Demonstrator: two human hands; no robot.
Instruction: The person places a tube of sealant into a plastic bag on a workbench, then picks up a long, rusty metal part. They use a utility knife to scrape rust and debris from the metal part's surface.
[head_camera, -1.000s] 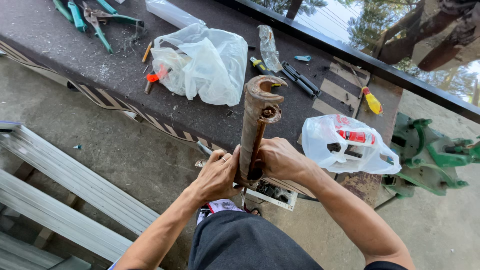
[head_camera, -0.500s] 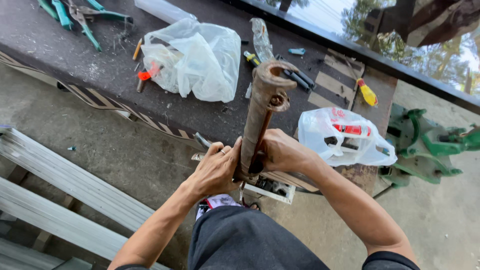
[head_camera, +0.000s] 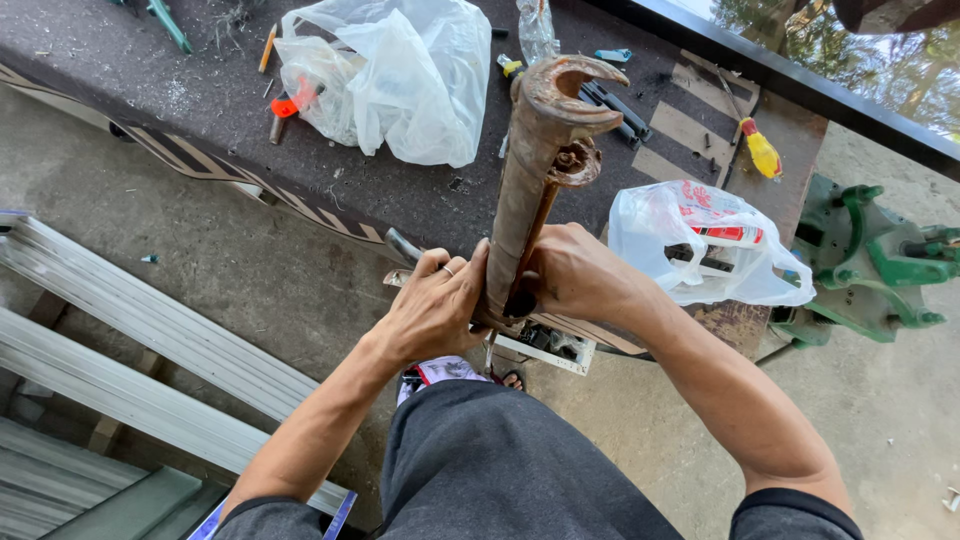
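A long rusty metal pipe tool (head_camera: 535, 170) with a hooked jaw at its top stands upright in front of me, held at its lower end by both hands. My left hand (head_camera: 430, 310) wraps the left side of the shaft, a ring on one finger. My right hand (head_camera: 570, 275) grips the right side, fingers curled around it. The tool's lower end is hidden behind my hands.
A dark workbench (head_camera: 200, 110) carries a white plastic bag (head_camera: 400, 70), a second bag with red print (head_camera: 700, 240), a yellow-handled screwdriver (head_camera: 760, 150) and black tools (head_camera: 610, 105). A green metal machine (head_camera: 870, 260) stands right. Aluminium ladder rails (head_camera: 130, 330) lie left.
The rusty tool has come closer and higher in view, with both hands still on it. The camera has shifted slightly toward the bench.
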